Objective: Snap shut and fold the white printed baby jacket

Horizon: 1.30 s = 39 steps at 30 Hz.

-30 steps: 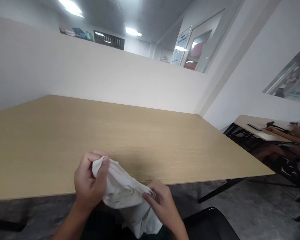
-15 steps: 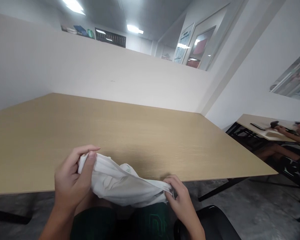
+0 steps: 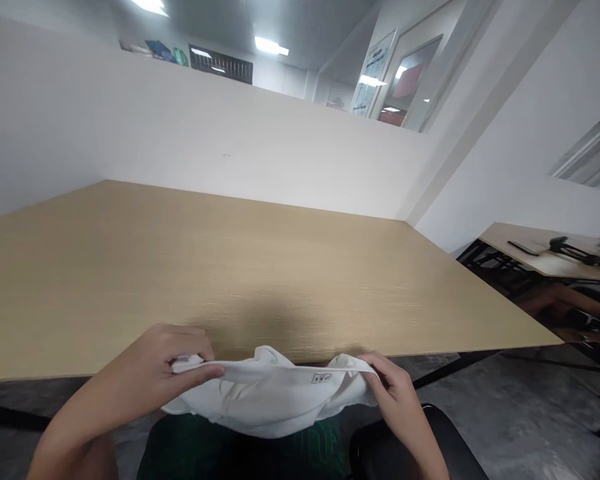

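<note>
A white cloth [image 3: 270,403] is at the bottom middle of the frame, stretched between two hands in front of the near edge of the big bench [image 3: 280,267]. The left hand [image 3: 165,357], at the lower left, has its fingers and thumb pinched tight on one end of the cloth, and a little bit of it pokes out between them. The right hand [image 3: 393,390], at the lower right, has its fingers and thumb clamped on the other end. The top edge goes nearly straight across, and the rest sags down over dark green shorts [image 3: 180,447]. A small printed mark [image 3: 321,378] shows near the top edge, closer to the right hand. I cannot tell if the cloth touches the bench. A black chair [image 3: 445,447] is at the bottom right. At the far right of the frame, a second bench [image 3: 535,250] has a flat dark thing [image 3: 523,248] and a black thing [image 3: 575,252] on it. Someone's bare leg [image 3: 570,299] is under it. A white wall [image 3: 230,127] stands behind the big bench.
</note>
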Tool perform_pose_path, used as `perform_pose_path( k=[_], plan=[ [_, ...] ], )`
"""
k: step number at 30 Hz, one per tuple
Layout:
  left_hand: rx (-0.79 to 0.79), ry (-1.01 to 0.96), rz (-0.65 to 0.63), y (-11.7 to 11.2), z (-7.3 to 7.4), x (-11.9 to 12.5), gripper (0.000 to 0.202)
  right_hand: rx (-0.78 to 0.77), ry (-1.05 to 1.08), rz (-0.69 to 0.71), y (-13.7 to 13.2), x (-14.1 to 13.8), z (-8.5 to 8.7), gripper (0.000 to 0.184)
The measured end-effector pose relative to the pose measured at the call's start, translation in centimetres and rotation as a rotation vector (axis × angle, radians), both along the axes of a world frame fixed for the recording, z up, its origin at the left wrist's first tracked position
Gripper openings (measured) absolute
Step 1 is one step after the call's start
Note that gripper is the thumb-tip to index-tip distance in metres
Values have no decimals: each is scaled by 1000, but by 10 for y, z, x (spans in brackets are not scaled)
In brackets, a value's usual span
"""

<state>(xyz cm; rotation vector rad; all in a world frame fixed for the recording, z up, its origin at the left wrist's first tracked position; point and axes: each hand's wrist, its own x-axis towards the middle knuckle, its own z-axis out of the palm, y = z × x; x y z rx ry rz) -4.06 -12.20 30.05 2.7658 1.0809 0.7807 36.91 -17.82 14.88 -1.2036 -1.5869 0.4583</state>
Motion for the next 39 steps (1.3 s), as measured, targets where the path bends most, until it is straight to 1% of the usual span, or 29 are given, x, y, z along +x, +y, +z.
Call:
perform_pose_path(
  k=[1, 3, 5, 7, 9, 12, 14, 15, 16, 18, 20, 22, 26, 29, 32, 34, 36, 39],
  plan=[
    [5, -12, -11, -2, 0, 0, 30, -39, -23, 8, 0, 2, 0, 35],
    [46, -65, -30, -4, 1, -2, 27, -113, -69, -2, -1, 5, -2, 38],
    [78, -174, -5, -5, 2, -4, 25, -169, -98, 1, -2, 6, -5, 41],
    [40, -197, 31, -6, 2, -7, 27, -188, -102, 32, -3, 8, -7, 40],
    [1, -165, 64, -5, 0, -11, 28, -166, -92, 49, -6, 11, -8, 35],
    [-29, -86, 109, -1, -5, -18, 22, -104, -77, 53, -10, 22, -8, 31],
    [-90, 17, 136, 1, -8, -20, 31, -76, -66, 83, -12, 32, -10, 30],
    [-131, 79, 142, 3, -8, -21, 35, -63, -57, 98, -12, 37, -11, 30],
    [-173, 138, 137, 3, -9, -20, 34, -51, -46, 105, -12, 42, -13, 30],
    [-236, 210, 97, 4, -8, -18, 25, -32, -22, 95, -13, 52, -17, 29],
    [-269, 207, 36, 2, -5, -13, 29, -34, -5, 72, -14, 59, -22, 27],
    [-264, 161, 7, 0, -3, -11, 28, -35, 10, 53, -17, 63, -26, 26],
    [-241, 125, 38, -1, -7, -10, 24, 3, 98, -48, -22, 67, -36, 24],
    [-246, 161, 16, 0, -14, -10, 19, -11, 198, -146, -24, 65, -40, 30],
    [-244, 180, -29, 1, -19, -6, 13, -40, 333, -274, -23, 60, -38, 47],
    [-257, 159, -34, 2, -20, -1, 16, -50, 390, -323, -20, 58, -37, 57],
    [-276, 122, -39, 3, -20, 2, 24, -94, 408, -273, -16, 58, -38, 60],
    [-321, 56, -91, 5, -20, 3, 41, -179, 526, -122, -11, 56, -41, 67]
  ],
)
